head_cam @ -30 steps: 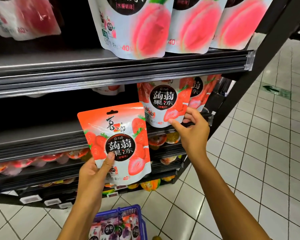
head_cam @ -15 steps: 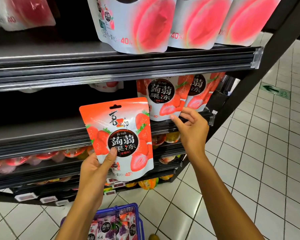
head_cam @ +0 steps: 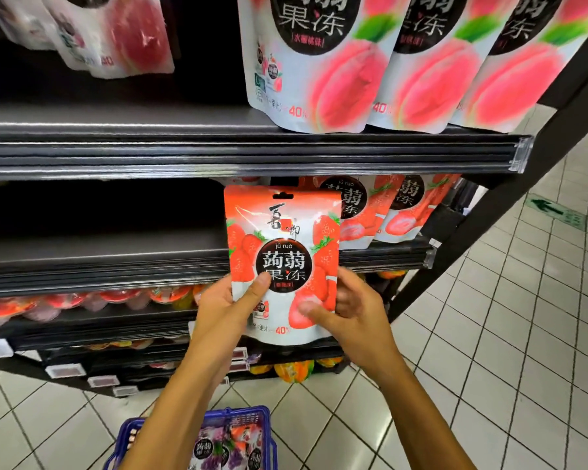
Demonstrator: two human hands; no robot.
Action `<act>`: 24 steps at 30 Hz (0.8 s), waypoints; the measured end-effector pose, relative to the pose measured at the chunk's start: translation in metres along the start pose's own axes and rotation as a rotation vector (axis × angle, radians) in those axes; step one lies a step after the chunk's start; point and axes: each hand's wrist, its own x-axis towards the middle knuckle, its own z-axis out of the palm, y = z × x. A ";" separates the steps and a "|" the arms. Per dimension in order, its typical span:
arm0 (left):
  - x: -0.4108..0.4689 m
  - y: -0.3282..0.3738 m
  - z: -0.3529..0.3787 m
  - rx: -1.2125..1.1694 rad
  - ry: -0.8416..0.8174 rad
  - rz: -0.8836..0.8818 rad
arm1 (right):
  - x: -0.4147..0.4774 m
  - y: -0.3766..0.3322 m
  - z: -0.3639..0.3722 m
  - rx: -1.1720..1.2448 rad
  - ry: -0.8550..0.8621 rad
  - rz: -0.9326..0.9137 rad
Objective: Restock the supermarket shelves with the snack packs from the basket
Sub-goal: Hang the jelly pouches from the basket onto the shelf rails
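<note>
Both hands grasp one strawberry jelly pouch (head_cam: 282,252) labelled "jǔ ruò" and "40%": left hand (head_cam: 223,308) and right hand (head_cam: 357,312) curled round its lower edges, before the middle shelf (head_cam: 99,262).

strawberry pack (head_cam: 282,262) upright, at middle shelf (head_cam: 99,262)

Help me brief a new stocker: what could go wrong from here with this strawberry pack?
Both the left hand and right hand pinch the strawberry pack low, so its top could catch the upper shelf edge. Sliding it in may topple the shelved strawberry packs beside it. The basket on the floor could be tripped over.
</note>
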 end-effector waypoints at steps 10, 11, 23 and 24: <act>-0.012 0.003 0.016 0.560 0.143 0.518 | 0.046 -0.028 0.014 -0.032 0.212 -0.145; -0.012 0.002 0.020 0.598 0.112 0.515 | 0.051 -0.028 0.016 -0.044 0.217 -0.161; -0.004 -0.022 0.028 0.957 0.045 0.434 | 0.043 -0.006 0.006 -0.463 0.299 -0.060; -0.003 -0.023 0.028 0.959 0.048 0.437 | 0.041 -0.005 0.006 -0.533 0.347 -0.044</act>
